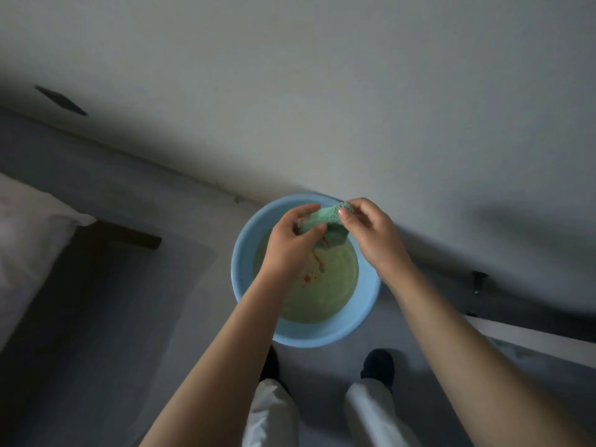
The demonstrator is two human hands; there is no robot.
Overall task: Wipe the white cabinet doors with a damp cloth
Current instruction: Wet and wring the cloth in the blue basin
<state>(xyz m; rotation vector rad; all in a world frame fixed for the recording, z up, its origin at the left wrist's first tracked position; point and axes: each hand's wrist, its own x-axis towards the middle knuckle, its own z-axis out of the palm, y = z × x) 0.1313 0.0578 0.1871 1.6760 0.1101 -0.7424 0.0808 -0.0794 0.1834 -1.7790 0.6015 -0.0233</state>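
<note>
**Green cloth held over the blue basin, both hands on it**

Nearest the lens: two bare forearms reaching forward and down, white trouser legs [271, 414] below them, dark shoes [378, 364] planted on the grey floor [135, 285] just behind the basin.

Around: blue basin [245, 253] on the floor, hard against the foot of the white cabinet door [322, 91] that fills the upper half of the view. Holds cloudy yellowish water [329, 285] with a few red flecks near the left wrist. Off to the left, a bed corner with pale bedding [29, 240] on a dark wooden frame [129, 235], well apart from the basin. To the right, a small dark fitting [478, 280] low on the cabinet face and a white ledge or door edge [529, 337] running toward the lower right. A dark slanted mark [61, 104] high on the left of the white surface. Nothing between hands and basin.

Grip: green cloth [325, 217] bunched between the two hands, above the far part of the basin, clear of the water. Left hand [290, 240] curled round its near end, thumb across the fabric. Right hand [371, 233] pinching the far end between thumb and forefinger, remaining fingers loosely bent. Cloth spans the short gap between the hands, with a darker fold hanging down beneath.
</note>
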